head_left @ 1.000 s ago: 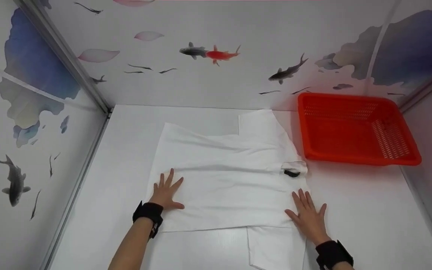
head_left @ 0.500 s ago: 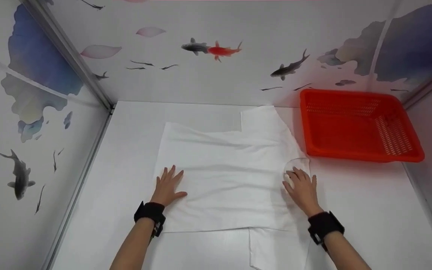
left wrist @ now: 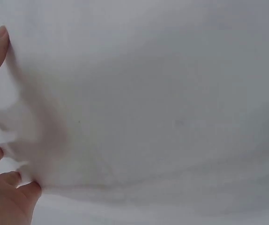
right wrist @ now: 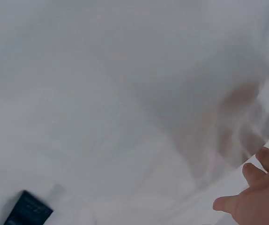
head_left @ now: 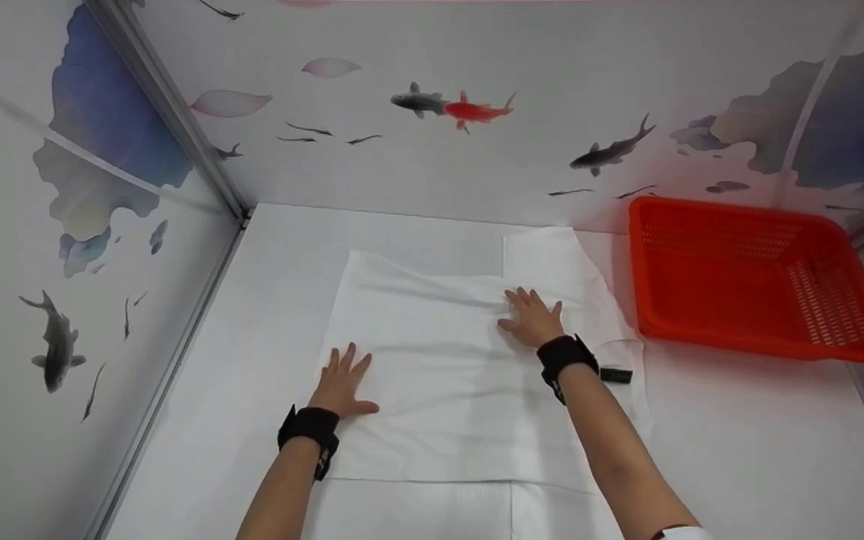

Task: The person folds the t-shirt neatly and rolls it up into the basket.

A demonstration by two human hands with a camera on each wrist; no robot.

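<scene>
A white T-shirt point(head_left: 432, 390) lies spread on the white table, its neck toward the right and a sleeve point(head_left: 544, 255) at the far side. Inside the neckline shows a dark label point(head_left: 616, 376), also at the lower left of the right wrist view. My left hand point(head_left: 338, 390) rests on the hem end with fingers spread; in the left wrist view its fingertips touch the cloth. Higher up, near the base of the far sleeve, my right hand point(head_left: 535, 321) lies with spread fingers on or just over the shirt. The near sleeve is partly covered by my right forearm.
A red plastic basket point(head_left: 762, 352) with slotted sides stands at the back right, close to the shirt's shoulder. White walls point(head_left: 432, 172) painted with fish enclose the table point(head_left: 267, 300) at the back and sides.
My right hand has moved from the near shoulder, across the neckline, to the far part of the shirt. The left hand stays by the hem. The head view has shifted slightly.
</scene>
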